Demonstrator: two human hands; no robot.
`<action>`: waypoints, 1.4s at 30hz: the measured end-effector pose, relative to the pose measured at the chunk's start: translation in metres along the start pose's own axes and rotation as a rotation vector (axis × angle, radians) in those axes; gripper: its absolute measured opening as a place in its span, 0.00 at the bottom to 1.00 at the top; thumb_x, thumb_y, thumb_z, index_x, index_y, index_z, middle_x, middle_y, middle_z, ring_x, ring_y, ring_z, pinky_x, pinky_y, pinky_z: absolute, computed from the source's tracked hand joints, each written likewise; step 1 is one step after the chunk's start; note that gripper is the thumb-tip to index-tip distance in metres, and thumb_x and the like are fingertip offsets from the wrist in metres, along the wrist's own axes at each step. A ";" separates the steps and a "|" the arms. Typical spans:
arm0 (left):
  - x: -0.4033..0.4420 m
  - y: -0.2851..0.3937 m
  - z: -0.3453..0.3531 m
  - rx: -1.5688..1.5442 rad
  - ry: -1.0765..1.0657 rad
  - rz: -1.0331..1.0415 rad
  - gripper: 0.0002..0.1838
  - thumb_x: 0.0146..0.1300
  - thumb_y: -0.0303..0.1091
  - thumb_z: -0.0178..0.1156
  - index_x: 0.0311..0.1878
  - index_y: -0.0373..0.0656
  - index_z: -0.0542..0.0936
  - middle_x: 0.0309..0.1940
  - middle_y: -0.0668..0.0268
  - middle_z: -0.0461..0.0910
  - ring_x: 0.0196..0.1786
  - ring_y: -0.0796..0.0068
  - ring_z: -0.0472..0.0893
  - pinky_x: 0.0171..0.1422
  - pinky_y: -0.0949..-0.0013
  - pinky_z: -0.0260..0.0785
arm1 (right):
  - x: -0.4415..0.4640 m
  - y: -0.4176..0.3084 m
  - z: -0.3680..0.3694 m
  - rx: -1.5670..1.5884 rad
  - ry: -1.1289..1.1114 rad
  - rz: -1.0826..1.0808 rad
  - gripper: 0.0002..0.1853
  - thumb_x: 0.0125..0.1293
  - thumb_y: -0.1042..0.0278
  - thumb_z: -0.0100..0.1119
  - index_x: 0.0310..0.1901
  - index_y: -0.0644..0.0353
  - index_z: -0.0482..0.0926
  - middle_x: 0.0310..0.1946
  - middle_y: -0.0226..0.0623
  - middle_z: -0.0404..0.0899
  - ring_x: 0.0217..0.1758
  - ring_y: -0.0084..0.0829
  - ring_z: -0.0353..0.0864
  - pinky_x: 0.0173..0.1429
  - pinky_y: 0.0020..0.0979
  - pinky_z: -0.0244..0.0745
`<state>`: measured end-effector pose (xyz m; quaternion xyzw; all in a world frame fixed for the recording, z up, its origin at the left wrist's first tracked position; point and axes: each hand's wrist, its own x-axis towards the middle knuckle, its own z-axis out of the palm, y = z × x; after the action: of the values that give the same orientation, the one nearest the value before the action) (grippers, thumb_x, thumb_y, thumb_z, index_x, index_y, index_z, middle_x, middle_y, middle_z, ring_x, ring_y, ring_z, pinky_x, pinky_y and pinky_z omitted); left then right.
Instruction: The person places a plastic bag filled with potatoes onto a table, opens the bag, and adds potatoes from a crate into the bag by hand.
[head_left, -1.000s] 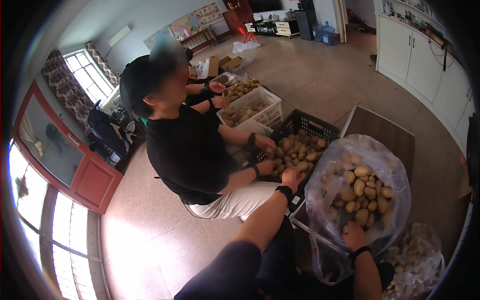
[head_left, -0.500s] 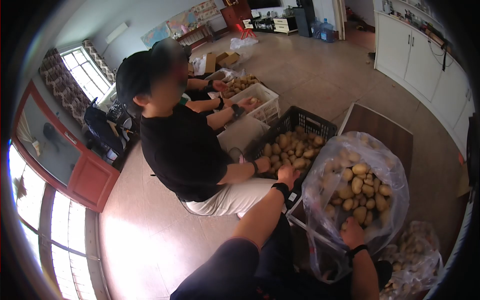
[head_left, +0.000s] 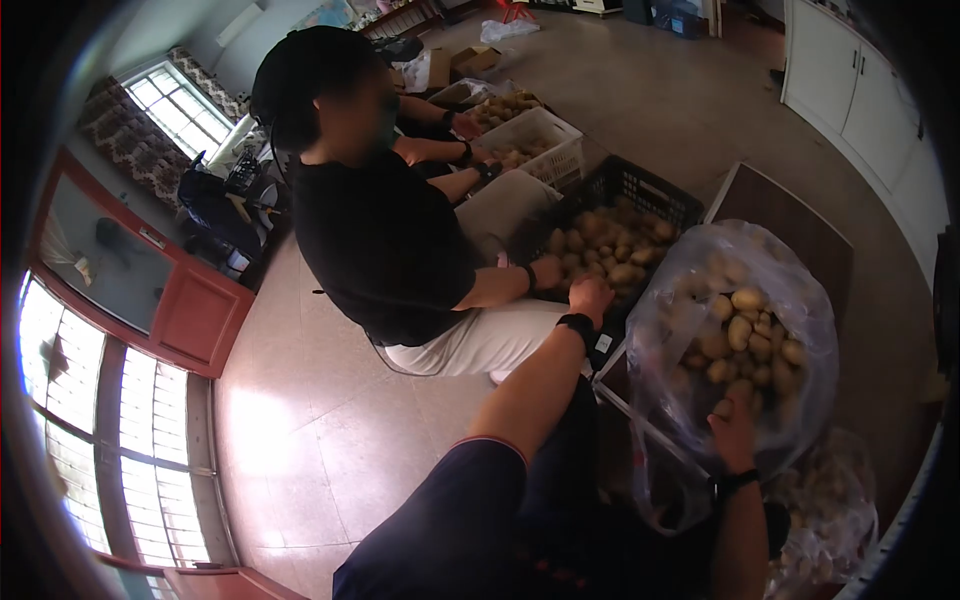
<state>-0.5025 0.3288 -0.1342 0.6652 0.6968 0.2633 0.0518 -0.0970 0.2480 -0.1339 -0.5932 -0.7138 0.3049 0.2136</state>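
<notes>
Since the earliest frame, the co-worker's (head_left: 380,240) far hand (head_left: 487,168) has gone from the black crate (head_left: 655,188) to the white crate (head_left: 572,163); since the last one, the head view has swung, lifting crates and bag in it.

Head view: the left hand (head_left: 592,297) is at the black crate's 7 o'clock, fingers bent over the potatoes (head_left: 622,273) there, beside the co-worker's near hand (head_left: 545,272) at 8; whether it grasps one, I cannot tell. The right hand (head_left: 735,432) is inside the clear bag (head_left: 655,310) at its 6 o'clock, fingers curled against more potatoes (head_left: 748,299); a firm hold cannot be made out. A second bag (head_left: 830,520) lies at 5 o'clock from it.

Both hands seem to be handling potatoes in separate containers; lifting one from the bag would call for a secure pinch, clear of the loose plastic.
</notes>
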 end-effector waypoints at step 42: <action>-0.034 0.169 0.000 -1.091 -1.122 -0.302 0.31 0.63 0.56 0.63 0.60 0.41 0.73 0.49 0.63 0.76 0.46 0.72 0.78 0.41 0.68 0.75 | 0.010 -0.069 0.002 0.623 -0.057 0.009 0.17 0.62 0.66 0.66 0.50 0.65 0.77 0.40 0.33 0.81 0.44 0.22 0.79 0.49 0.27 0.75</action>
<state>-0.3462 0.2924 -0.0704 0.4778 0.4222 0.1832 0.7483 -0.1497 0.2498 -0.0889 -0.4933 -0.5891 0.5265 0.3637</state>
